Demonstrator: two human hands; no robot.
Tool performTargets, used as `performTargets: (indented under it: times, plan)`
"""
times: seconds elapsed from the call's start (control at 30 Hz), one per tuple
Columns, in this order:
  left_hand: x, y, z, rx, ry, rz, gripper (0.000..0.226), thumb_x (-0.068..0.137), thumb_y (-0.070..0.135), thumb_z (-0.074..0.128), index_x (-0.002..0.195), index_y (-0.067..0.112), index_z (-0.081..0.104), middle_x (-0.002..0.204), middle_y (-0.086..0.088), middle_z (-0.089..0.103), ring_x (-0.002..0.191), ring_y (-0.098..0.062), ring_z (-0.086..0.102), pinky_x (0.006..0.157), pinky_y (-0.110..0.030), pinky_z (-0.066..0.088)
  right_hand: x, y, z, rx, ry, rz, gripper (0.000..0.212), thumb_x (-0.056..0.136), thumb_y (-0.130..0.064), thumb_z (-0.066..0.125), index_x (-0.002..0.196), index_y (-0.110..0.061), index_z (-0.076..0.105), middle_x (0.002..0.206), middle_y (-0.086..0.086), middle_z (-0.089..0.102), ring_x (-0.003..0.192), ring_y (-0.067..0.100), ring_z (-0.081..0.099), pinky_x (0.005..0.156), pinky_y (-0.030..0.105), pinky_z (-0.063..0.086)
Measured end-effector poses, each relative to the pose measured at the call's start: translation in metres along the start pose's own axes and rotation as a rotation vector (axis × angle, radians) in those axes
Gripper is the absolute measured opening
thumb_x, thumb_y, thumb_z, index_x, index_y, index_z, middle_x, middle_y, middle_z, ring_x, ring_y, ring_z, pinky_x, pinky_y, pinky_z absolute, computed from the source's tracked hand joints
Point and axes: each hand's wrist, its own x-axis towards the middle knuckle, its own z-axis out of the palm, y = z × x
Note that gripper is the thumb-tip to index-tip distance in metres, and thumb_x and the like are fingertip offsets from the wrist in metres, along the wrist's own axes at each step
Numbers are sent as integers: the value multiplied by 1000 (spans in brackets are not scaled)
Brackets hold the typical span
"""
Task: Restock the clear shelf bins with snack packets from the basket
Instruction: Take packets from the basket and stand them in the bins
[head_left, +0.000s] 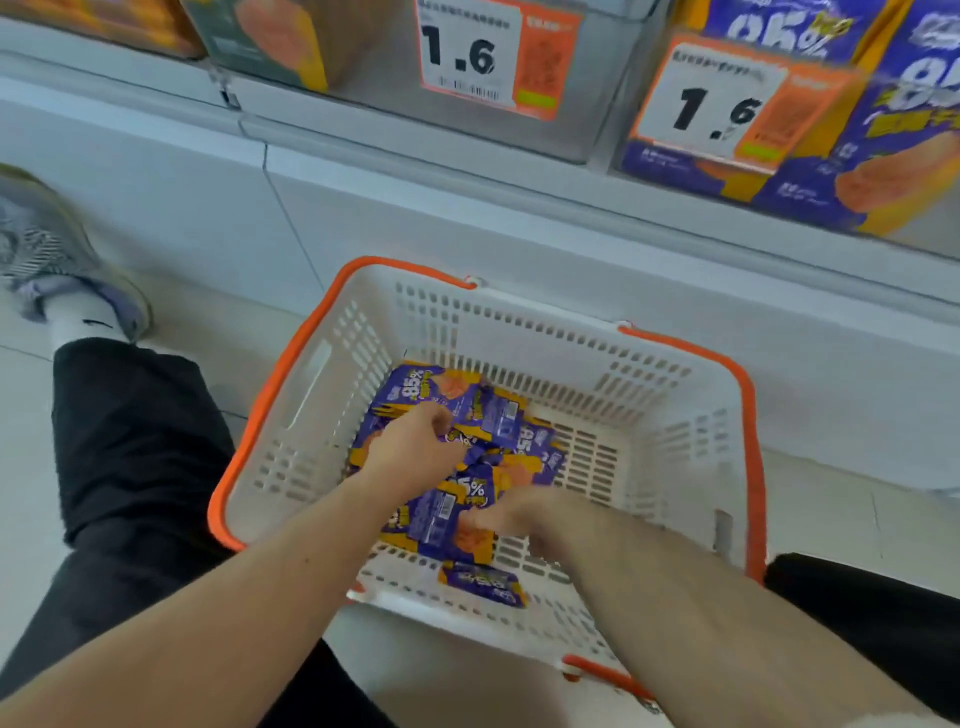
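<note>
Head cam, both hands' fingers (441, 423) gripping pkts (488, 415)

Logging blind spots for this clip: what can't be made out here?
- Head view: the left hand covers its own fingers; grip on the packets unclear.
- Right hand motion-blurred; grip unclear.
- Price tag small print too blurred.
- Shelf bin cut by top edge.

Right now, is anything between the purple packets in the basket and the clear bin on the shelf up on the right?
Nothing visible blocks the way. Both hands, left hand and right hand, are already on the purple packets in the basket; above its open top, the clear bin holding matching packs sits up right.
</note>
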Motion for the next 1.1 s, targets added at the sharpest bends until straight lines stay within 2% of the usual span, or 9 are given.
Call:
performTargets:
  times: [0.1,0.2,0.33,0.47,0.6,0.77,0.87,0.97,1.1]
  plan:
    - [3,-9,6,14,-22,-27,30,91,28,58,121,25,52,118,8,57,90,-16,60,77,-34,51,6,-20,33,179,-172,-4,96,88,-72,44,157,-15,9,164,4,11,150,24,13,121,39,16]
    - [2,-11,10,22,-35,-35,30,92,27,57,122,24,52,114,9,55,96,-14,59,79,-33,52,10,-27,42,317,-116,-74,65,103,-31,47,151,-2,15,153,5,26,139,13,29,92,0,33]
    - [1,-11,13,23,-62,-41,36,94,28,58,128,23,51,114,8,56,102,-16,58,87,-37,54,-4,-19,27,-17,-273,-4,47,95,-38,59,134,-15,48,141,10,39,129,30,39,102,36,37]
    - [-3,-8,14,57,-117,-4,37,93,26,58,129,22,51,115,7,56,102,-14,58,87,-35,54,-71,-7,-8,-65,-317,-2,36,105,-17,35,139,-8,42,133,10,35,141,35,30,104,36,36]
    - [-13,6,15,86,-324,131,57,83,19,63,137,31,47,135,12,51,116,-12,53,97,-38,50,-100,17,-36,108,-232,91,29,93,-38,52,97,-10,56,95,17,56,78,34,62,66,36,56]
    - [-29,47,31,109,-277,365,32,79,34,66,111,37,63,109,7,68,104,-16,61,93,-44,49,-129,47,-96,284,-264,53,54,60,-52,62,95,-10,66,93,15,67,86,31,64,97,53,41]
    - [-30,75,31,-78,-128,372,14,89,17,66,86,30,65,86,5,70,77,-13,65,72,-37,55,-163,58,-126,280,-80,29,63,77,-67,56,105,-11,66,104,12,69,95,31,64,87,47,47]
    - [-33,102,24,-161,-53,393,19,91,14,66,75,24,60,67,5,63,56,-4,54,55,-24,43,-196,66,-149,383,403,-71,75,87,-74,42,121,-10,62,116,11,66,90,25,63,82,37,49]
    - [-37,140,23,-372,-7,384,11,87,8,68,79,16,66,79,-10,71,70,-22,64,69,-36,50,-252,76,-166,146,913,-167,63,86,-62,57,86,0,66,86,13,62,80,26,57,70,34,41]
